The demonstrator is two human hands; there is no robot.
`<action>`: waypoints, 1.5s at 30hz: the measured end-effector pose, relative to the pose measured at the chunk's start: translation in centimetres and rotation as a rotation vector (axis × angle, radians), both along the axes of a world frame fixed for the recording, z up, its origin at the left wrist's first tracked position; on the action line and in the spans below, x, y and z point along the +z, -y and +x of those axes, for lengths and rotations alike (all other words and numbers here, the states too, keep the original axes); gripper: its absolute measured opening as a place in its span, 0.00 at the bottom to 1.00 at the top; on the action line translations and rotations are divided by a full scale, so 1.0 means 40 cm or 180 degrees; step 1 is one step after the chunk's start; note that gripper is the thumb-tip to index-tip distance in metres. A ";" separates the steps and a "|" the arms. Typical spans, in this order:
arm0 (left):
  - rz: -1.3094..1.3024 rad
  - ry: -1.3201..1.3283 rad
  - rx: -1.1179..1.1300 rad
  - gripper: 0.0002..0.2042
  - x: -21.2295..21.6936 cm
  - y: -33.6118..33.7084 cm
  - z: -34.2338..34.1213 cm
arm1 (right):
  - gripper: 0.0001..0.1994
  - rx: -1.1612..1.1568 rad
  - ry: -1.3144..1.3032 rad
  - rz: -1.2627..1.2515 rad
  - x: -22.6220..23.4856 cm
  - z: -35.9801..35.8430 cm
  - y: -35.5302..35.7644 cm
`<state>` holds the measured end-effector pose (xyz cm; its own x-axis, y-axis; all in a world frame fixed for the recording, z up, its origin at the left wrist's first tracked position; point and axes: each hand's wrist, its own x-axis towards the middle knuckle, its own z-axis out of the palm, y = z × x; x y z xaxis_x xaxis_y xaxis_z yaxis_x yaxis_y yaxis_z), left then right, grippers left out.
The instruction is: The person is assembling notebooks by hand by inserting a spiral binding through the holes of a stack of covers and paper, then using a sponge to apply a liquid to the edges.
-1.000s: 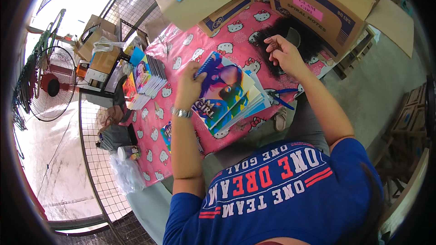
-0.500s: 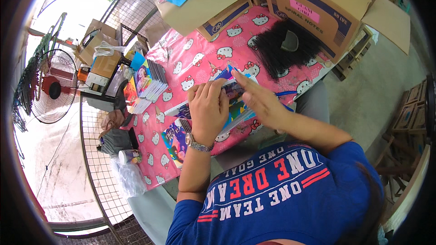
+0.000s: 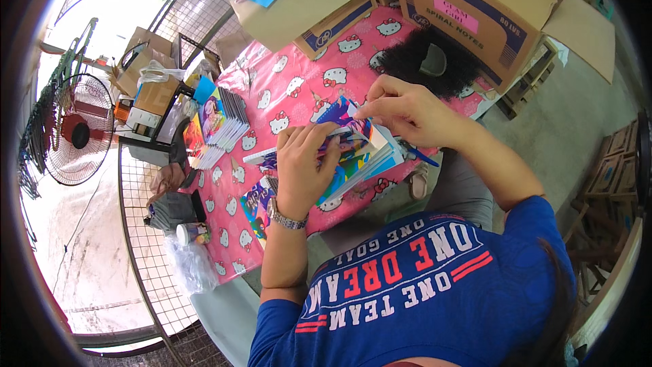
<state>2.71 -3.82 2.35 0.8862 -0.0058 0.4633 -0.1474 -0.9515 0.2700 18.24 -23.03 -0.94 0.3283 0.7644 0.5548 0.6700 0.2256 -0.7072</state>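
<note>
Mid-frame: left hand [image 3: 307, 166] is curling round colourful notebook [image 3: 349, 140]; right hand [image 3: 412, 113] is bunching fingertips alongside, hold unclear.

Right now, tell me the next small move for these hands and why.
Probably steady the notebook with the left hand. That hand grips it at a tilt over the stack of notebooks, while the right hand is in a pinch near its far end, so a slip there seems possible. Whether the pinch touches it is hard to tell.
</note>
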 end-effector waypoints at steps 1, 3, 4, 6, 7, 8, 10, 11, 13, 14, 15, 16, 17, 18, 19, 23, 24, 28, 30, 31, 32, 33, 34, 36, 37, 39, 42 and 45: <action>0.0008 -0.0008 -0.0005 0.09 0.001 0.002 0.002 | 0.19 0.0110 -0.0029 -0.0031 -0.001 0.008 0.003; 0.0100 0.0011 0.0021 0.10 0.002 0.011 0.004 | 0.18 0.0331 -0.0222 -0.0070 -0.006 0.017 0.005; 0.0147 0.0030 0.0032 0.10 0.003 0.015 0.006 | 0.19 0.0443 -0.0379 -0.0078 -0.007 0.018 0.002; 0.0199 0.0111 -0.0082 0.12 -0.004 0.016 0.012 | 0.18 0.0510 -0.0788 -0.0451 0.008 0.018 0.011; 0.0224 0.0149 -0.0119 0.13 -0.007 0.014 0.011 | 0.17 0.0485 -0.1040 -0.0823 0.048 0.011 0.018; 0.0241 0.0168 -0.0130 0.14 -0.009 0.019 0.013 | 0.17 0.0433 -0.1290 -0.1205 0.072 0.004 0.023; 0.0282 0.0204 -0.0154 0.15 -0.009 0.034 0.017 | 0.17 0.0297 -0.0678 -0.0866 0.069 -0.011 0.028; 0.0361 0.0177 -0.0160 0.16 -0.009 0.036 0.019 | 0.17 0.0229 -0.0372 -0.0695 0.066 -0.019 0.031; 0.0518 0.0113 -0.0169 0.16 -0.011 0.038 0.019 | 0.17 0.0022 -0.0282 -0.0759 0.057 -0.029 0.029; 0.0497 0.0116 -0.0185 0.15 -0.013 0.037 0.020 | 0.17 -0.0078 -0.0243 -0.0791 0.054 -0.037 0.027; 0.0476 0.0119 -0.0199 0.15 -0.016 0.035 0.020 | 0.18 -0.0250 0.0053 -0.0748 0.055 -0.053 0.025; 0.0457 0.0126 -0.0212 0.14 -0.017 0.032 0.021 | 0.18 -0.0421 0.0353 -0.0702 0.057 -0.072 0.022; 0.0473 0.0115 -0.0200 0.13 -0.018 0.031 0.020 | 0.19 -0.0588 0.0653 -0.0655 0.059 -0.082 0.017; 0.0488 0.0103 -0.0184 0.13 -0.018 0.030 0.017 | 0.19 -0.0349 0.0399 -0.0690 0.058 -0.082 0.012; 0.0506 0.0097 -0.0159 0.12 -0.016 0.030 0.013 | 0.20 -0.0102 0.0153 -0.0720 0.059 -0.079 0.006; 0.0313 -0.0029 -0.0198 0.09 0.004 0.042 0.002 | 0.19 0.0359 -0.1643 -0.1056 -0.057 0.132 -0.043; 0.0307 0.0008 -0.0262 0.08 0.003 0.039 0.004 | 0.19 -0.0663 -0.0858 -0.0974 -0.125 0.215 -0.054; 0.0090 0.0012 -0.0388 0.07 -0.016 0.021 -0.006 | 0.30 -0.1962 0.0929 -0.3555 -0.366 0.427 0.038; 0.0115 -0.0116 -0.0314 0.09 -0.013 0.017 -0.016 | 0.30 -0.2022 0.1191 -0.3187 -0.404 0.443 0.050; 0.0120 -0.0195 -0.0229 0.10 -0.017 0.014 -0.030 | 0.29 -0.1985 0.1248 -0.3124 -0.373 0.425 0.022; 0.0352 -0.0154 0.0154 0.11 -0.018 0.023 -0.041 | 0.29 -0.1965 0.1288 -0.3072 -0.325 0.392 -0.002; 0.0583 -0.0108 0.0516 0.13 -0.017 0.041 -0.046 | 0.29 -0.1859 0.1279 -0.2801 -0.253 0.339 -0.030; 0.0829 -0.0055 0.0853 0.14 -0.012 0.055 -0.045 | 0.29 -0.1466 0.0962 -0.2435 -0.188 0.297 -0.050; 0.0664 -0.0060 0.1114 0.17 -0.030 0.053 -0.049 | 0.26 0.0786 -0.1386 -0.1304 -0.091 0.217 -0.098; 0.0569 -0.0061 0.1238 0.19 -0.040 0.052 -0.054 | 0.26 0.1734 -0.1657 -0.0980 -0.053 0.187 -0.104; 0.0257 0.0014 0.0889 0.19 -0.049 0.030 -0.054 | 0.28 0.2126 -0.1600 -0.1521 0.031 0.134 -0.102; 0.0004 0.0118 0.0618 0.19 -0.047 0.022 -0.049 | 0.30 0.2162 -0.1432 -0.1808 0.054 0.126 -0.104; 0.0000 0.0163 0.0606 0.17 -0.037 0.026 -0.047 | 0.32 0.3034 -0.3029 -0.0806 0.063 0.123 -0.089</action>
<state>0.83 -4.84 0.87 0.8465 0.1598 0.5079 0.0218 -0.9635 0.2667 23.14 -19.46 1.60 -0.2049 0.9524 0.2255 -0.4338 0.1181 -0.8933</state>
